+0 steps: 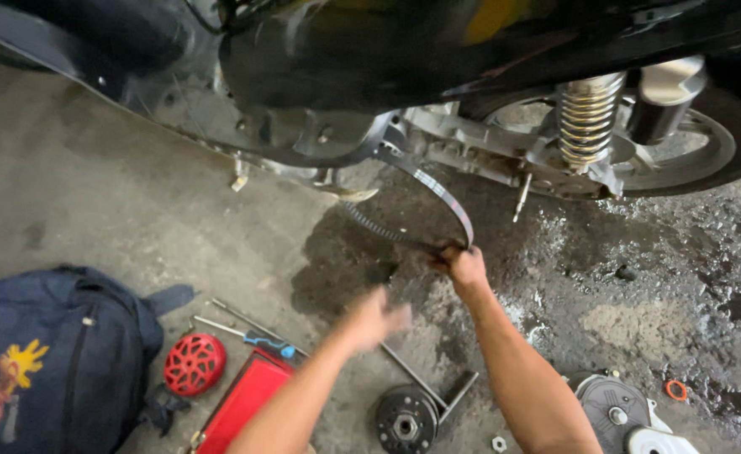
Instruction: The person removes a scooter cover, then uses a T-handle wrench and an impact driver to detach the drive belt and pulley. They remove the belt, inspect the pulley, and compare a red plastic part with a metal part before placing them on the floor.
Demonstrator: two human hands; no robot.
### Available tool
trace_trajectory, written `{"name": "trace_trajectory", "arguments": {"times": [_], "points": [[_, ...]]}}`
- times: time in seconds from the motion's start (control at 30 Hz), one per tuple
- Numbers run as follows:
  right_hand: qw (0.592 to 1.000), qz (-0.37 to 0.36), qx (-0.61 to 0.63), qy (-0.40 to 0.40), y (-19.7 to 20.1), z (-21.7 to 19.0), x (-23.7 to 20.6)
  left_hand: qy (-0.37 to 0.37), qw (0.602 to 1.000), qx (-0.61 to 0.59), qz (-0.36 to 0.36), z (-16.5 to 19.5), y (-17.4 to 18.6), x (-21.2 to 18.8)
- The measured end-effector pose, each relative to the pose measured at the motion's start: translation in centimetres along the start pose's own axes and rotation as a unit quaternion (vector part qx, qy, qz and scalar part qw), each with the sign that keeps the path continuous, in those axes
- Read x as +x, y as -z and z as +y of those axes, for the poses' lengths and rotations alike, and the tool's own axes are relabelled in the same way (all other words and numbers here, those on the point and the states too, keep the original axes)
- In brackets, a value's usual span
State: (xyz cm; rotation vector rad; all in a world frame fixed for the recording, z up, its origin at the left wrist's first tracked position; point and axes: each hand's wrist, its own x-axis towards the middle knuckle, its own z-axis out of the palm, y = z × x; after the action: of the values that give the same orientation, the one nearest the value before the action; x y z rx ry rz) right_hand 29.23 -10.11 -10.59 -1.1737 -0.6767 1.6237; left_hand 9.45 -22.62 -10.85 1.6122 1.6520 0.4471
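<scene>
We see the right hand (464, 265) clenched around the lower bend of a toothed drive belt (437, 192), which loops up from the grip to the open engine side of a dark scooter (320, 59). The belt hangs clear of the concrete floor (93, 185), just above a dark oily stain (362, 252) under the machine. The left hand (379, 318) is blurred, close to the right one but apart from it; it seems to hold nothing, though we cannot tell whether its fingers are spread or curled.

Behind the belt we make out the scooter's coiled shock absorber (587, 113) and rear wheel (715, 139). On the floor to the left lies a navy backpack (51, 353), with a red slotted fan cover (195, 363) touching its side. Beside that sit a red flat tray (244, 403) and a blue-handled screwdriver (248, 336). Between the two forearms rests a round clutch assembly (405, 420) with a metal bar tool (437, 391) across it, and a small nut (498, 443) just beside it. At the lower right lies a grey engine cover (618, 412), with a small orange ring (675, 390) near it.
</scene>
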Motion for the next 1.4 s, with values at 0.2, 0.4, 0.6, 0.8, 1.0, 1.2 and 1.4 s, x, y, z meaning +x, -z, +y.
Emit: {"name": "trace_trajectory", "arguments": {"times": [0.2,0.4,0.6,0.8,1.0,1.2,1.4], "points": [[1.000,-0.018,0.000,0.000,-1.2,-0.9,-0.5,-0.109,0.951,0.003,0.291,5.4,6.7,10.8],[0.999,-0.024,0.008,-0.036,-3.1,-1.7,-0.6,-0.011,0.884,-0.094,0.457,8.5,8.8,14.8],[0.992,-0.093,-0.008,-0.087,-4.6,-3.3,0.3,-0.069,0.886,-0.050,0.455,11.0,11.4,15.9],[0.990,-0.074,-0.062,-0.102,-4.5,-2.1,0.8,0.001,0.889,0.128,0.439,9.3,10.5,17.1],[0.984,-0.098,0.007,-0.151,-5.3,-2.0,0.5,0.033,0.942,0.089,0.323,6.4,9.8,17.0],[0.984,-0.084,-0.030,-0.152,-6.8,-2.2,0.0,0.060,0.943,0.090,0.315,5.7,10.1,13.4],[0.992,-0.065,0.054,-0.089,-6.2,-2.4,0.0,0.082,0.901,0.090,0.417,4.1,9.8,10.7]]}}
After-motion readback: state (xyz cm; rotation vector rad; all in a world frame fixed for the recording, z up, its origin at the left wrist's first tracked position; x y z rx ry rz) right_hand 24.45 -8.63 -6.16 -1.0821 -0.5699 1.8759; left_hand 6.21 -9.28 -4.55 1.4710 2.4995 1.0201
